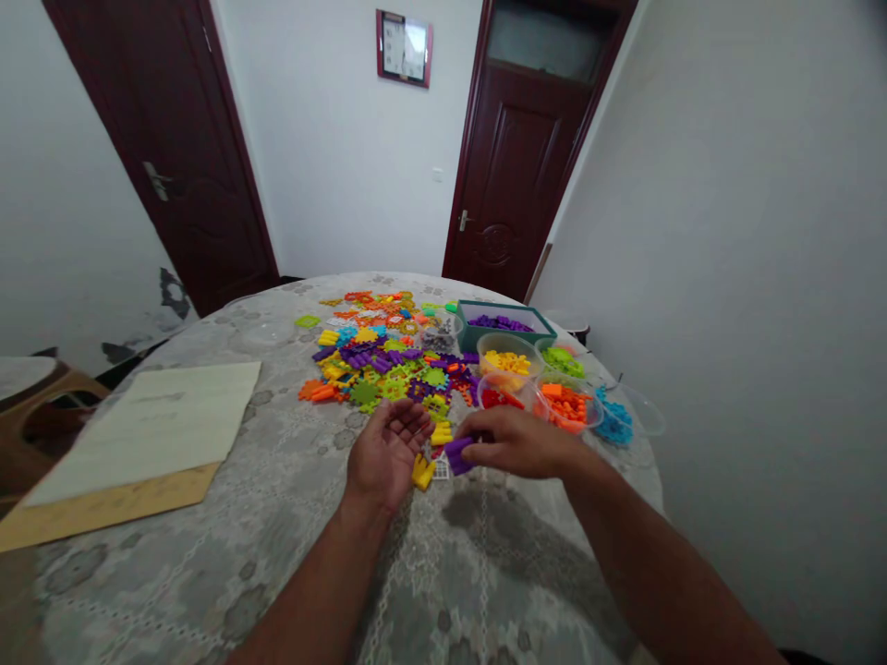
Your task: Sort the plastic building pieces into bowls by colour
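Note:
My left hand [389, 453] is turned palm up with its fingers loosely curled and apart, and nothing shows in it. Between thumb and fingers, my right hand [516, 441] grips a purple plastic building piece [458, 456]. A yellow plastic piece [423, 473] lies on the table right beside my left hand. Close by are a white grid-shaped piece [441, 468] and another yellow piece [442, 432]. Just beyond both hands spreads a pile of colourful gear-shaped pieces [394, 377], mostly green, purple, yellow and orange.
Clear round tubs hold yellow pieces [507, 362], red pieces [500, 398], orange pieces [566, 405] and blue pieces [613, 417] at the right. Behind them stands a green-rimmed box [509, 340] with purple pieces. White paper [159, 420] over brown cardboard [125, 510] lies at the left.

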### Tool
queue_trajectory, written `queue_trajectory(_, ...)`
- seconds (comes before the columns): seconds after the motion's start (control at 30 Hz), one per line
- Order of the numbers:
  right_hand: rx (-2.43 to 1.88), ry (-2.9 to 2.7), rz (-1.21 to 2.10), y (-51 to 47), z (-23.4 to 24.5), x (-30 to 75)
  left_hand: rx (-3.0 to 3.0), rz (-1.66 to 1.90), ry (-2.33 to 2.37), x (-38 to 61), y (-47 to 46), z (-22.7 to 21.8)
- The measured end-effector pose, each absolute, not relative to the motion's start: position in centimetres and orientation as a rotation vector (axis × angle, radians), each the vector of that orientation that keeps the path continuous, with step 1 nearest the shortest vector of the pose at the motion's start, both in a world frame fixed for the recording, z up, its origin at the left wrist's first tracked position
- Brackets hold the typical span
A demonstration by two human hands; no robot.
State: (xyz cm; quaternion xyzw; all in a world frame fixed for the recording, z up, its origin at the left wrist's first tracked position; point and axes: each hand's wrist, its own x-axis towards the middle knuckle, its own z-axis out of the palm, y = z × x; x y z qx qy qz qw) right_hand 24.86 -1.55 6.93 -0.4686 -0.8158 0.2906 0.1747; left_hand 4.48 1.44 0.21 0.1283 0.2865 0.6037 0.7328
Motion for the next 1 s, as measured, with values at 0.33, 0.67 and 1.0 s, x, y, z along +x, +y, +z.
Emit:
queue_trajectory(0.33, -1.671, -1.273, 0.014, 7.8, 9.1, 32.4, 0.233, 1.598, 0.734, 2.7, 3.0, -0.1)
queue_trajectory(0.67, -1.528, -1.942, -0.095, -1.7, -3.7, 20.1, 0.460, 1.891, 0.906, 0.7, 4.7, -1.0)
queue_trajectory(1.0, -2.037, -2.110, -0.168, -1.5, -6.0, 20.8, 1.605, 1.342, 1.529, -1.0, 3.3, -3.6)
